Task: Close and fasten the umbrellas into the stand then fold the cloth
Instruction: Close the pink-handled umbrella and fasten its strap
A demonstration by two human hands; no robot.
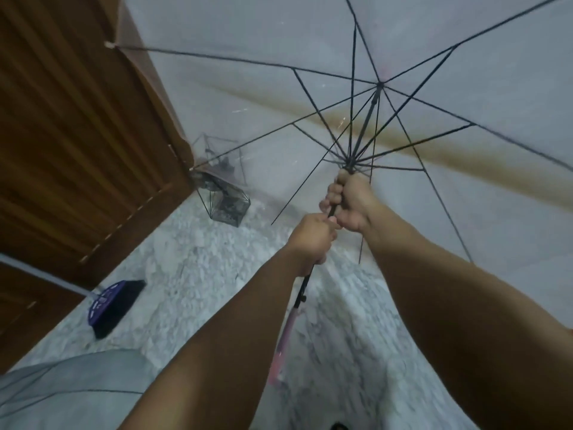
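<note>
A see-through umbrella [465, 57] with black ribs is spread open in front of me and fills the upper right of the head view. My right hand [352, 203] grips its black shaft just below the runner where the ribs meet. My left hand [311, 240] holds the same shaft lower down, above the pink handle [286, 336]. A black wire umbrella stand [226, 203] sits on the floor by the wall corner, partly seen through the canopy. Part of a second clear umbrella [71, 395] lies at the lower left.
A wooden door [77, 150] runs along the left. A purple and black broom head [113, 305] rests on the white marble floor [201, 268] near the door. A brown band crosses the wall behind the canopy.
</note>
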